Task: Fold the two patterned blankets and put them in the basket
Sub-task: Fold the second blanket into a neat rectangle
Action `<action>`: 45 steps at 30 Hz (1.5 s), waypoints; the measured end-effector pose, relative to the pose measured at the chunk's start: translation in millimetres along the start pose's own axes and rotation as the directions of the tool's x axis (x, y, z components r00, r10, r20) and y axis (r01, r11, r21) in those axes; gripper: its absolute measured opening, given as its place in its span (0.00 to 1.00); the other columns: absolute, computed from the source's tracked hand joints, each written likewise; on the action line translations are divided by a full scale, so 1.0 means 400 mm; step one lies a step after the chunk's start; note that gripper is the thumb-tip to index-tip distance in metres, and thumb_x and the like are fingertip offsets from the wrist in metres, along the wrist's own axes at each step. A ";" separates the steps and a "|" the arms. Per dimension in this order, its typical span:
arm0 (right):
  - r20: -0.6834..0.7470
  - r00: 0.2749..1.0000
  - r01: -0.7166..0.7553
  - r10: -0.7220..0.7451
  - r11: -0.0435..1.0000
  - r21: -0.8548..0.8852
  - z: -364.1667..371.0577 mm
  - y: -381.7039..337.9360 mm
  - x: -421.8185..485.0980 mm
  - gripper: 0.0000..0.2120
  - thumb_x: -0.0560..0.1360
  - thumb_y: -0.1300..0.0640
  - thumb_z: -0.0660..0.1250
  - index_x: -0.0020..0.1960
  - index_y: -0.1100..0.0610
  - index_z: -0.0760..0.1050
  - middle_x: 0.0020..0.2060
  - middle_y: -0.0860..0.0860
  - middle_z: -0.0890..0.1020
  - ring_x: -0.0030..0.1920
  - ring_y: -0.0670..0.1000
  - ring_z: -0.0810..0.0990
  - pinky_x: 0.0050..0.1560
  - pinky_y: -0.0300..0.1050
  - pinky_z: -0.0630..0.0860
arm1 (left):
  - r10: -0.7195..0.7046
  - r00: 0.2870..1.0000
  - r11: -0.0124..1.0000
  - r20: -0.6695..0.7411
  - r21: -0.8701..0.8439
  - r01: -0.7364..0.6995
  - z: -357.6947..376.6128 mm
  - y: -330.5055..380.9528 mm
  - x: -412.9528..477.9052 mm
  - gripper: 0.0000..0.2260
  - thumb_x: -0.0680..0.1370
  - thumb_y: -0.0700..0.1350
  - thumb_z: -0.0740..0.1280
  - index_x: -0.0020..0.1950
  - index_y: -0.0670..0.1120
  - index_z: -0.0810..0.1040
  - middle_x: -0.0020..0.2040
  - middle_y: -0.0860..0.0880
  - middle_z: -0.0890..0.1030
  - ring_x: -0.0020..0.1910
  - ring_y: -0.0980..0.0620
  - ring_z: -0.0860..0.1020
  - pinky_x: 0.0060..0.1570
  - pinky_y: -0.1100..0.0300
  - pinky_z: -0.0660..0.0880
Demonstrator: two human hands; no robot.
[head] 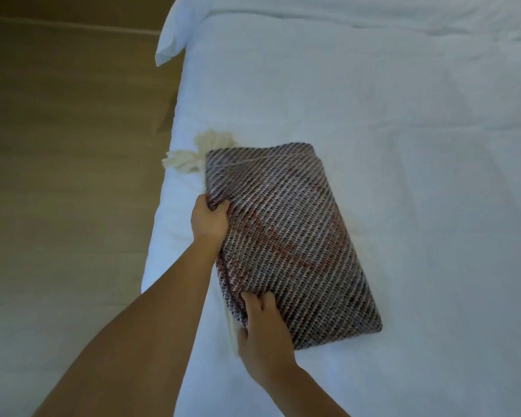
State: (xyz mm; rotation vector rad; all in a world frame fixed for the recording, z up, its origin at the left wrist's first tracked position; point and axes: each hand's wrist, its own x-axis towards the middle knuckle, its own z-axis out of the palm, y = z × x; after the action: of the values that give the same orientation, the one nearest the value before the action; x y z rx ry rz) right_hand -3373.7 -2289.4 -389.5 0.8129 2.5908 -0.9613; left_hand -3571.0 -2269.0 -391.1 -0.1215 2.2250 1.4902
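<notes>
Folded grey-maroon ribbed woven blanket, faint rust lines, thick rectangular pad, flat on smooth white bed sheet near its left edge. Cream yarn tassels fanned at far-left corner. Left hand clenched on bunched left edge. Right hand clasping near-left corner, fingers on top, thumb at side.

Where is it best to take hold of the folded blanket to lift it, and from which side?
Grip the long left edge of the folded blanket, probably from the left side of the bed, where the left hand and right hand hold it. The layers end there, with tassels sticking out, so pinching them together should keep the fold.
</notes>
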 end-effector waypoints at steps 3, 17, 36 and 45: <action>0.104 0.995 0.011 -0.010 1.000 -0.004 0.018 0.012 -0.021 0.31 0.76 0.54 0.61 0.74 0.47 0.50 0.69 0.51 0.55 0.68 0.53 0.63 0.66 0.44 0.67 | -0.230 0.971 0.973 0.063 0.003 0.230 -0.015 -0.043 -0.021 0.25 0.78 0.51 0.63 0.70 0.40 0.62 0.66 0.40 0.71 0.62 0.39 0.72 0.61 0.47 0.71; -0.280 0.957 -0.096 0.075 0.993 -0.062 -0.030 -0.002 0.003 0.31 0.79 0.47 0.52 0.76 0.57 0.43 0.77 0.53 0.49 0.76 0.53 0.44 0.75 0.49 0.43 | 0.229 0.858 0.600 0.460 0.627 -0.497 -0.146 -0.056 -0.212 0.31 0.78 0.51 0.61 0.76 0.45 0.52 0.76 0.46 0.59 0.73 0.47 0.59 0.70 0.48 0.62; -0.548 0.689 -0.459 0.473 0.871 0.174 0.113 -0.300 -0.083 0.28 0.80 0.53 0.53 0.76 0.60 0.47 0.76 0.55 0.51 0.76 0.53 0.48 0.75 0.52 0.47 | 0.189 0.529 0.300 0.827 0.465 -0.833 -0.529 -0.082 -0.095 0.27 0.81 0.53 0.53 0.77 0.47 0.49 0.78 0.49 0.53 0.76 0.53 0.52 0.73 0.52 0.55; -0.585 0.580 -0.489 0.567 0.816 0.306 0.092 -0.265 -0.072 0.29 0.80 0.51 0.53 0.75 0.61 0.47 0.76 0.56 0.50 0.76 0.54 0.46 0.75 0.48 0.44 | 0.230 0.424 0.247 0.876 0.369 -0.896 -0.443 -0.039 -0.091 0.26 0.81 0.53 0.54 0.77 0.47 0.51 0.77 0.49 0.55 0.76 0.52 0.52 0.72 0.56 0.53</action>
State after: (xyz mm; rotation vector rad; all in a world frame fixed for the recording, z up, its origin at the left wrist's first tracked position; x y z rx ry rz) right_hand -3410.7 -2391.9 -349.8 2.1555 2.4889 -0.7016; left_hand -3590.3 -2440.4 -334.4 1.6086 2.0561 0.3045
